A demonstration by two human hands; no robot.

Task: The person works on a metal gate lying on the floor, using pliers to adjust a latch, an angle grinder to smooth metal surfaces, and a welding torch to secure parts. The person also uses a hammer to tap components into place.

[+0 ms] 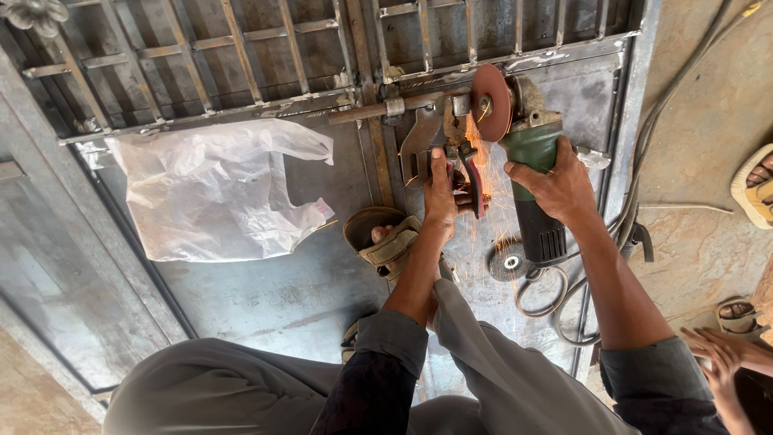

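My right hand (555, 184) grips the green-and-black body of an angle grinder (531, 157). Its reddish disc (491, 102) stands upright against a metal latch piece (425, 133) on a grey steel gate (266, 298) lying flat on the ground. Orange sparks fly downward from the contact point. My left hand (441, 193) holds red-handled pliers (471, 181) clamped near the latch, just left of the disc. My sandalled foot (386, 242) rests on the gate below the latch.
A crumpled clear plastic bag (213, 189) lies on the gate at left. A loose grinding disc (510, 262) and coiled cables (564, 302) sit beside the grinder. Another person's feet (757, 185) and hand (721, 354) show at the right edge.
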